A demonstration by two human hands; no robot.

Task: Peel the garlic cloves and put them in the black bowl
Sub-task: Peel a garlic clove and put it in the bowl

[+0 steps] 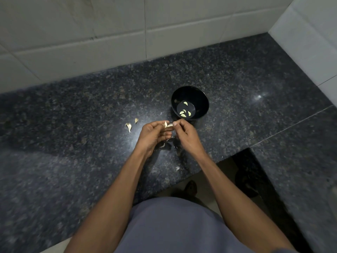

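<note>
Left of the hands, on the dark speckled granite counter (pixel 73 125), lay two small pale unpeeled garlic cloves: a whitish one with a papery tail (pixel 129 127), and a smaller brownish one (pixel 136 120) just beside it, both well clear of the fingers. Between them and the black bowl, the person's left hand (pixel 154 136) was curled, thumb and fingertips pinching a pale garlic clove with loose white skin (pixel 168 124) above the counter. The right hand (pixel 184 134) met it from the other side, its thumb and forefinger closed on the same clove's skin, so that both hands gripped the one clove between them, fingertips almost touching. Under the hands, scraps of white papery garlic skin (pixel 162 145) lay on the counter, and another scrap (pixel 177 168) sat nearer the person, close to the counter's edge. Just beyond the right hand stood the round glossy black bowl (pixel 200 99), upright, near the fingertips but apart from them. Several peeled yellowish garlic cloves (pixel 182 114) rested on its flat bottom, one of them a little apart from the cluster. Farther right, the counter ran on toward a white tiled wall (pixel 300 33). Below the arms, the person's grey-blue shirt (pixel 173 225) filled the near part of the view.
</note>
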